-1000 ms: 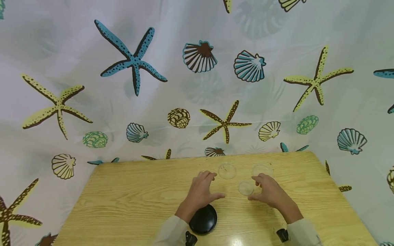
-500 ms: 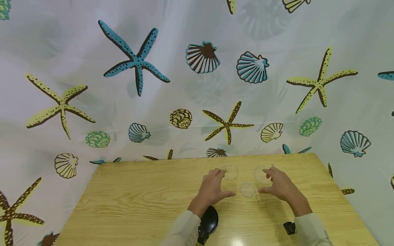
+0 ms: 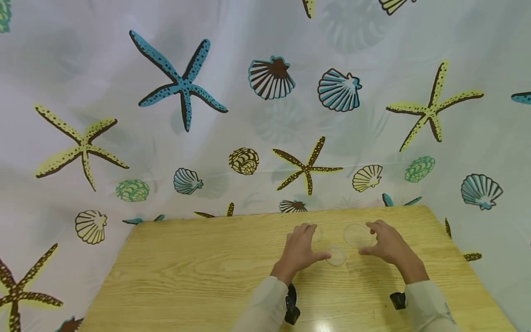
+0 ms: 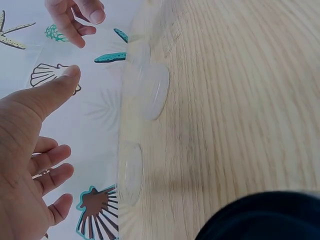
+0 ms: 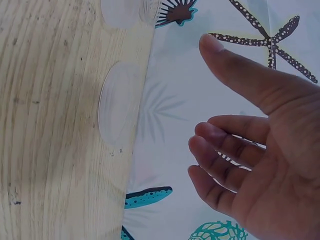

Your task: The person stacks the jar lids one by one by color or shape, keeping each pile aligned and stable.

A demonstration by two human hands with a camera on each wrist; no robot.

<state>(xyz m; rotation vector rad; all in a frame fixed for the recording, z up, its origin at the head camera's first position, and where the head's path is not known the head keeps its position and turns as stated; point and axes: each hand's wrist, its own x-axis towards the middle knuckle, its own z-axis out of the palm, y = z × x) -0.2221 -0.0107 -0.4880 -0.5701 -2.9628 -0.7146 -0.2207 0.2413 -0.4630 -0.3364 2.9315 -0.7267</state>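
Three clear round lid-like discs lie on the wooden table. A small disc (image 3: 338, 258) is nearest me, a large one (image 3: 356, 236) sits behind it to the right, and the back-left disc (image 3: 318, 234) is partly covered by my left hand (image 3: 299, 249). That hand hovers with thumb and fingers spread, its thumb overlapping the small disc's edge in the head view. My right hand (image 3: 390, 244) hangs beside the large disc, thumb and fingers apart. Both wrist views show the palms holding nothing; in the right one, the large disc (image 5: 119, 105) lies away from the fingertips.
A black round object (image 4: 265, 220) rests on the wooden table (image 3: 186, 267), mostly hidden by the left wrist in the head view. Behind the table hangs a white curtain (image 3: 249, 115) printed with starfish and shells. Dark cameras (image 3: 398, 300) are worn on the wrists.
Both hands have moved right, staying spread. The right hand has moved off the small disc toward the large one's right side. The left forearm now covers most of the black object.
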